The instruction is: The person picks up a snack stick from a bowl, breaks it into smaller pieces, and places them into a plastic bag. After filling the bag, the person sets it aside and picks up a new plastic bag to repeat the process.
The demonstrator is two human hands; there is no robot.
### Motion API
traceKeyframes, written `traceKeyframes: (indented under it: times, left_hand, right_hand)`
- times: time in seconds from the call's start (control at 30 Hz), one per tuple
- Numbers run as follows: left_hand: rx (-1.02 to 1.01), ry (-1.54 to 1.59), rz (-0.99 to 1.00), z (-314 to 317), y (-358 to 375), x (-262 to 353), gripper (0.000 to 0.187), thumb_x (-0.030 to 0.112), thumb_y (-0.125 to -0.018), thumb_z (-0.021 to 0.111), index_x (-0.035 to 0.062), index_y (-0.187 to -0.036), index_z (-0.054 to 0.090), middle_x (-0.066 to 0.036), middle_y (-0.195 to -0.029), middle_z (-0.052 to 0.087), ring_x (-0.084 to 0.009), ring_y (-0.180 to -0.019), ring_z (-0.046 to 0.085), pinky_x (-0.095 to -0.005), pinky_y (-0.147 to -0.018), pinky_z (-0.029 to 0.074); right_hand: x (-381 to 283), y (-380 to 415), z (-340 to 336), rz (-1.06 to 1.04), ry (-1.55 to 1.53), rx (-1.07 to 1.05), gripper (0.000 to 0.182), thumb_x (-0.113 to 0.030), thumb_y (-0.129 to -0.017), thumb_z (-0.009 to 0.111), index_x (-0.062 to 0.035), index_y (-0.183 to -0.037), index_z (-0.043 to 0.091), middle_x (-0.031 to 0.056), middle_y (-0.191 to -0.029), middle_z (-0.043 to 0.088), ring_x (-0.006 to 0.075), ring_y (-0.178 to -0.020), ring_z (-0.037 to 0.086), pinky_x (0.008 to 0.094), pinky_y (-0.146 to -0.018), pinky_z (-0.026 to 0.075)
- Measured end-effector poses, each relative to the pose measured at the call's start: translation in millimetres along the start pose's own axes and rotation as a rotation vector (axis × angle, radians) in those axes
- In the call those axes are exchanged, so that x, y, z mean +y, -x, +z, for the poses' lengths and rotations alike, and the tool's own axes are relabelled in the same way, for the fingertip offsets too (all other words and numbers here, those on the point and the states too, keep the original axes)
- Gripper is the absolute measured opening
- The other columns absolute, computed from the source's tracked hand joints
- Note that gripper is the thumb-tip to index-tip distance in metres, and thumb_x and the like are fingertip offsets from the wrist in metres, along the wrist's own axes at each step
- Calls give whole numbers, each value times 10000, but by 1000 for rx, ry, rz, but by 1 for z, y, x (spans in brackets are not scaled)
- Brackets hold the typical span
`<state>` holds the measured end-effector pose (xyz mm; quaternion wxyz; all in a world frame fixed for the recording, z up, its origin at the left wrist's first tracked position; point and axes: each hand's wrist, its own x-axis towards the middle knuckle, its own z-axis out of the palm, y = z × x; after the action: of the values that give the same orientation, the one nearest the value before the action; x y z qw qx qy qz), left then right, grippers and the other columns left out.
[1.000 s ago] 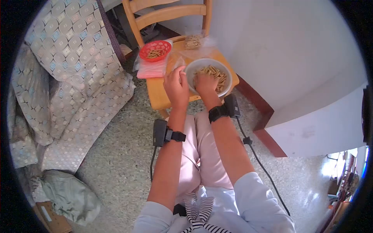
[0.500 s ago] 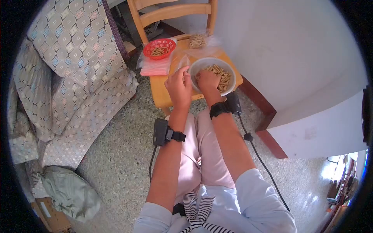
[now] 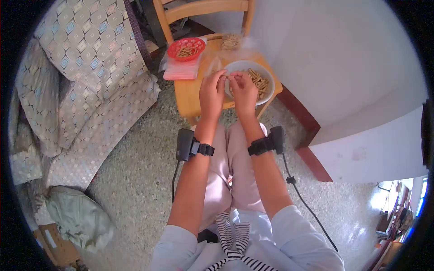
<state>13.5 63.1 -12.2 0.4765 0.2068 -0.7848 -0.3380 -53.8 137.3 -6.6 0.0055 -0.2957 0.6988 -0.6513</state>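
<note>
My left hand (image 3: 211, 92) is raised over the front of the wooden chair seat, its thumb and fingers pinched together. Close beside it, fingertips nearly meeting, my right hand (image 3: 242, 90) is pinched too, above the left part of a white bowl (image 3: 271, 92). What the fingertips hold is too small to make out. Short tan stick-like pieces (image 3: 258, 82) lie in the bowl. At the back left of the seat, a red basket (image 3: 173, 50) holds a few more such pieces and rests on a stack of pink-edged plastic bags (image 3: 181, 71).
A clear bag of tan pieces (image 3: 230, 41) lies at the back of the chair seat (image 3: 187, 97). A patterned sofa cover (image 3: 99, 86) is at the left, with a grey-green bag (image 3: 80, 219) below. The white wall (image 3: 343, 81) rises at the right.
My right hand has come up out of the bowl's pieces and moved left to meet my left hand. The left hand's fingers have drawn together. The view has shifted slightly.
</note>
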Motion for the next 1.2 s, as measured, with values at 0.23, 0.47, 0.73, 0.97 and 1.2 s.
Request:
traceKeyframes:
  times: [0.23, 0.47, 0.73, 0.97, 1.2]
  left_hand:
    - [-183, -130, -87, -10, -1, 0, 199, 210, -948, 565, 63, -1064, 632, -148, -915, 685, -356, -815, 664, -430, -718, 501]
    - [51, -18, -79, -6, 1, 11, 265, 225, -930, 589, 76, -1149, 614, -135, -902, 682, -292, -746, 675, -383, -645, 510]
    - [128, -25, -17, -10, 0, 9, 224, 132, -872, 658, 81, -1089, 641, -102, -922, 674, -233, -709, 658, -341, -641, 507]
    - [-104, -59, -34, -14, 2, 8, 195, 161, -880, 651, 62, -1048, 648, -125, -917, 671, -260, -690, 648, -350, -633, 504]
    - [12, -114, -121, -15, 0, -1, 206, 124, -851, 684, 83, -1051, 658, -102, -901, 677, -232, -671, 643, -340, -615, 499]
  right_hand:
    - [-10, 0, -4, -170, -142, 11, 150, -75, -857, 690, 2, -985, 680, 90, -898, 705, 149, -777, 673, 288, -712, 525]
    - [-9, 2, 1, -137, -59, 24, 152, -90, -842, 711, -23, -977, 689, 81, -896, 705, 140, -709, 664, 278, -654, 518]
    - [-6, 2, -2, -115, -57, 30, 187, -110, -829, 726, -36, -995, 685, 63, -900, 710, 139, -661, 645, 275, -616, 511]
    - [-3, -2, -3, -133, -167, -31, 173, -93, -825, 718, -33, -985, 693, 71, -914, 685, 158, -687, 638, 279, -646, 515]
    - [-1, -2, 2, -184, -42, -111, 179, -118, -851, 686, -29, -1000, 640, 99, -919, 672, 205, -730, 647, 307, -657, 506]
